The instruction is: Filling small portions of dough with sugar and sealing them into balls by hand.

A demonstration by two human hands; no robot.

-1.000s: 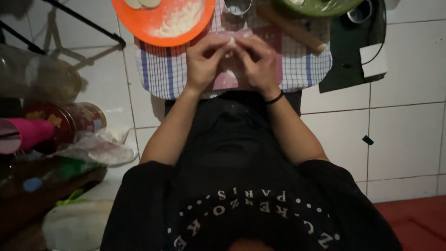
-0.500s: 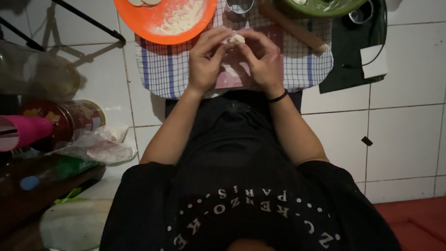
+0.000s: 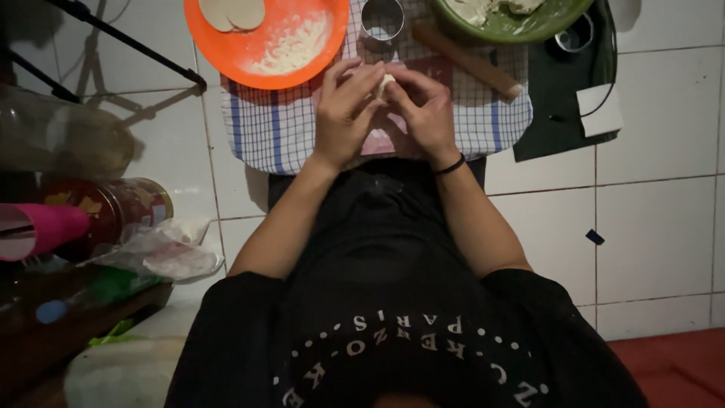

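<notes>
Dough piece [image 3: 384, 81] now tucked deeper between both hands than half a second ago, left hand [image 3: 343, 113] and right hand [image 3: 427, 113] pinching it together over the checked cloth [image 3: 279, 128], just below the orange plate [image 3: 226, 57]: fold looks further closed.

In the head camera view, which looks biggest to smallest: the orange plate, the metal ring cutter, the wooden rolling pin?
1. Orange plate, by far the largest, though its top is cut off.
2. Wooden rolling pin, long and thin.
3. Metal ring cutter, smallest, partly cropped.
</notes>
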